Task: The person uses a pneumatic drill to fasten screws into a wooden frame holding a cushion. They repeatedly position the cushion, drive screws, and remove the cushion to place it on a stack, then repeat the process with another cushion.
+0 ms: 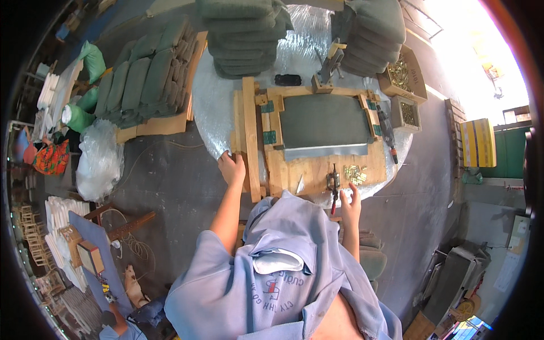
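Observation:
At the left side of a wooden jig [311, 164], my left hand [231, 169] has its fingers closed round the lower end of a wooden strip [238, 122], beside a longer upright wooden bar [250, 139]. My right hand [351, 205] holds nothing, thumb and fingers apart, just below a small pile of brass fittings [355, 174] on the jig board. A grey-green upholstered panel [326, 120] lies flat inside the jig, a pale strip along its near edge. Between the panel and my right hand is a metal toggle clamp [333, 182] with a red handle.
Stacks of grey-green cushions [243, 37] stand on the plastic-covered table [209, 107]. A second metal clamp [330, 68] sits behind the panel. A dark pen-shaped power tool [386, 133] lies at right, near boxes of brass fittings [399, 73]. Another person [122, 328] is at lower left.

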A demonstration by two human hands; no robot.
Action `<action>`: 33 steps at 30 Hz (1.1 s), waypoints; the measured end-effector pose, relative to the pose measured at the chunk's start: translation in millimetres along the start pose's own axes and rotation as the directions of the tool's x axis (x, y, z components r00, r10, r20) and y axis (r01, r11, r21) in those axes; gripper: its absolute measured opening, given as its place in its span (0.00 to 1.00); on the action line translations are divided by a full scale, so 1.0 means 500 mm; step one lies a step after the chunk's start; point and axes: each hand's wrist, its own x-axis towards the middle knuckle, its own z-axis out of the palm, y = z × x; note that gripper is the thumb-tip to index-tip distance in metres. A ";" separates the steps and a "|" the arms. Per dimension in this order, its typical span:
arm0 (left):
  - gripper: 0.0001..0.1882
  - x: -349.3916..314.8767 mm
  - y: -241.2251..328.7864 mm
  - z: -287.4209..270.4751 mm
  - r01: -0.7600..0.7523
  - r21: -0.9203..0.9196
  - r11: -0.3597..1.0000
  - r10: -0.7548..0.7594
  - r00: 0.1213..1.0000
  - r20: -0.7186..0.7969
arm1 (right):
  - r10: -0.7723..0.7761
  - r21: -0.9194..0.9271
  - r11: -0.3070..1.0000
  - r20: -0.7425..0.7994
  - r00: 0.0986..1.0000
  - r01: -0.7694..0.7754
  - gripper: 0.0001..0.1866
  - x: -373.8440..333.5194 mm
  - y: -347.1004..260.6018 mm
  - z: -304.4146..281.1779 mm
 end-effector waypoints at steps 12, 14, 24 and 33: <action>0.31 -0.060 -0.092 -0.016 0.038 -0.189 0.981 -0.020 0.995 0.098 | 0.082 -0.246 0.968 0.169 0.982 -0.038 0.38 0.019 0.034 0.077; 0.28 -0.072 -0.097 -0.018 0.017 -0.125 0.992 -0.014 1.000 0.025 | 0.063 -0.281 0.959 0.158 0.985 -0.016 0.38 0.011 0.036 0.076; 0.32 -0.084 0.099 -0.033 -0.222 0.023 0.975 0.218 0.970 0.103 | -0.007 -0.242 0.969 0.194 0.981 0.055 0.35 0.003 0.116 0.066; 0.28 0.010 0.080 -0.041 0.369 -0.469 0.803 0.013 0.774 0.633 | 0.036 -0.263 0.965 0.181 0.983 0.014 0.37 -0.021 0.069 0.066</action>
